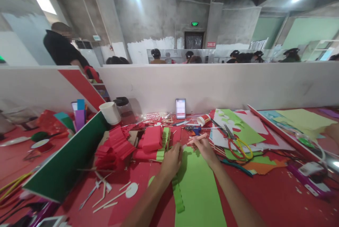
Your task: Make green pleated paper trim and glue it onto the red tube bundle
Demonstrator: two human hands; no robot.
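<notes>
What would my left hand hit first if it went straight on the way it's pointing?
Your left hand would probably meet your right hand first, close by, ahead and to its right. Beyond that, the line seems to run toward the glue gun, though depth is hard to judge here.

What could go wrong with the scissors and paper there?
The scissors lie uncovered near the right hand, which might get nicked reaching over. The green sheet reaches up to the left hand and could crease if squeezed. The paper cup seems tipped over, so it might roll.
</notes>
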